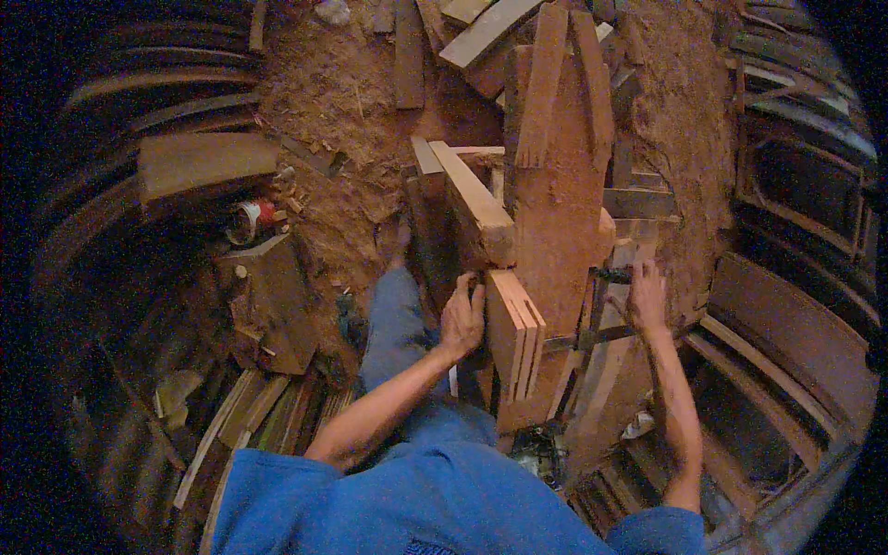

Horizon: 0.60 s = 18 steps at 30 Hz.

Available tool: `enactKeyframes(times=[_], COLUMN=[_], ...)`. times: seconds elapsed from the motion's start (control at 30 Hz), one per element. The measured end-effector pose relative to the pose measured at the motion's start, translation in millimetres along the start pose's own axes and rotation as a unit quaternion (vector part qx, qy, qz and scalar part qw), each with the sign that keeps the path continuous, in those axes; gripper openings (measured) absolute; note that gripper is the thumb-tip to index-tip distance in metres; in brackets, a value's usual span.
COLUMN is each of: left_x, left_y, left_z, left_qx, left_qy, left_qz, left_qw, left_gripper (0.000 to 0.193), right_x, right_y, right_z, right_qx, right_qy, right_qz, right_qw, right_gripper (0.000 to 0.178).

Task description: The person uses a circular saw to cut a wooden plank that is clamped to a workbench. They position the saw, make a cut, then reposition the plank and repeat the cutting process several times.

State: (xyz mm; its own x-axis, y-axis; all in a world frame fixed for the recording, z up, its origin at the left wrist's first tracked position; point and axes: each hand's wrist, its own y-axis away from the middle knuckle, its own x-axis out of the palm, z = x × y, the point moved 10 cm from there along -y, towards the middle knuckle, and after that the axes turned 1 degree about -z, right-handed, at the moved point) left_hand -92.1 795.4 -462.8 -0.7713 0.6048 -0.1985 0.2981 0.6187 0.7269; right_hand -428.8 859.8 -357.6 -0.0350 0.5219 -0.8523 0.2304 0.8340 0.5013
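Note:
Upright in the middle stands a pale wooden block (511, 335) with long slots cut into its end, in front of the workbench. My left hand (462, 319) is beside its left face, fingers curled closed; what they grip, if anything, is hidden. A thick wooden bar (474, 205) slants above that hand. To the right of the bench board, my right hand (649, 291) reaches over a strip of wood, its thumb apart from the fingers. A small dark object (610, 275) lies at its fingertips, too blurred to name.
The narrow workbench top (560, 222) runs away from me, with loose boards (544, 88) on its far part. Shavings cover the ground (319, 102). At left are a wooden block (268, 301) and a red-and-white can (252, 220). Wooden frames (800, 194) lean at right.

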Motion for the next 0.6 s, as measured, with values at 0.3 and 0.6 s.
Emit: enactKeyframes(times=[0.3, 0.6], left_x=[3.6, 51.0], left_y=[-16.9, -45.1], left_z=[14.8, 97.4], left_qx=[0.042, 0.036], left_qy=[0.008, -0.026], left_qz=[-0.057, -0.054], left_qw=[0.997, 0.998], left_gripper=[0.042, 0.042], right_x=[52.1, 149.7], right_y=[76.0, 91.2], right_z=[48.8, 27.8], right_qx=[0.015, 0.076], right_qy=[-0.094, -0.213], right_qz=[0.132, 0.056], right_qw=[0.987, 0.973], right_gripper=[0.086, 0.069])
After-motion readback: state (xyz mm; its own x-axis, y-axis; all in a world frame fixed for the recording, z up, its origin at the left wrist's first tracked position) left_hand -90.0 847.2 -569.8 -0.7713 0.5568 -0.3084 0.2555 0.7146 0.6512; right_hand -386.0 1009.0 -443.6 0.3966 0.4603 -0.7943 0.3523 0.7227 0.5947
